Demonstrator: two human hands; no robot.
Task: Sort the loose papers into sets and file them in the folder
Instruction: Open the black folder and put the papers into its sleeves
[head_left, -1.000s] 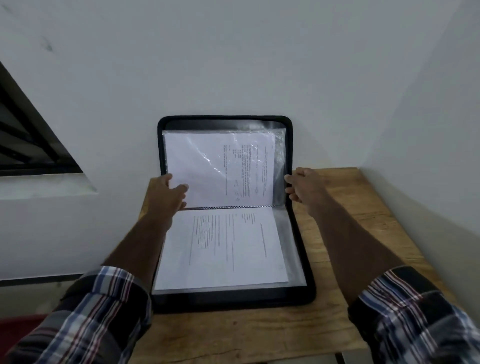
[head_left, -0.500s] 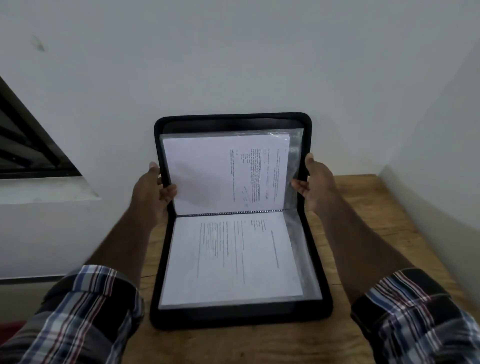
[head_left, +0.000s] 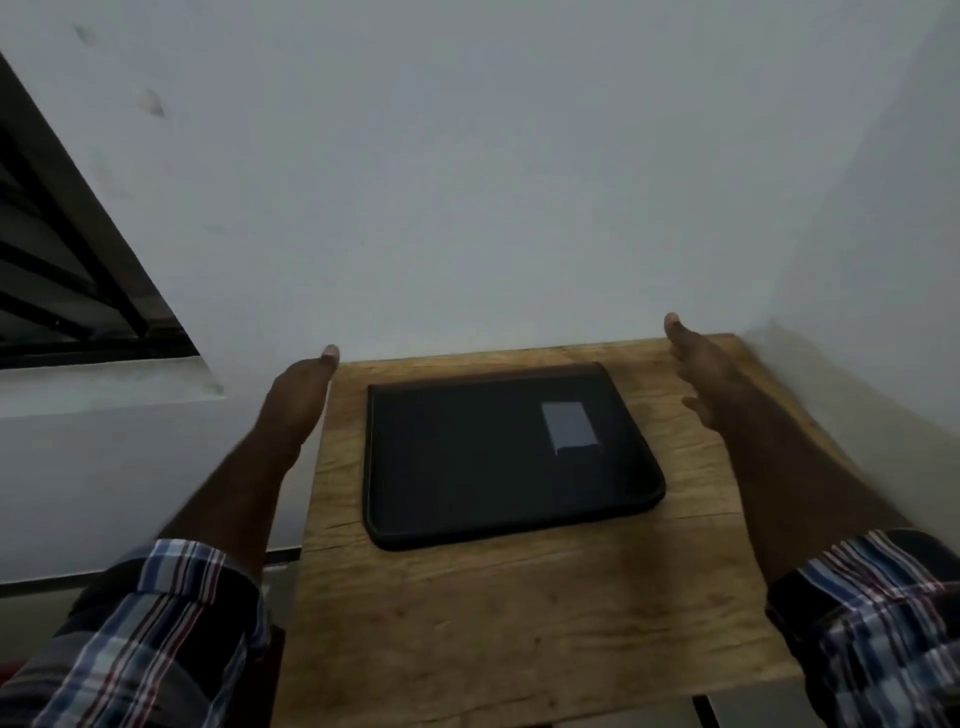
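The wooden table (head_left: 467, 613) carries the black folder (head_left: 498, 457) lying flat and closed at its middle, no loose papers visible, so filing looks finished. Its long axis runs left-right, label window toward the right. Left hand (head_left: 298, 395) and right hand (head_left: 701, 364) hover beside it, fingers extended, holding nothing.

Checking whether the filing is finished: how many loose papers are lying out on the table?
0. The wooden table carries only the closed black folder, with both hands apart from it. Any sheets would be hidden inside the folder.
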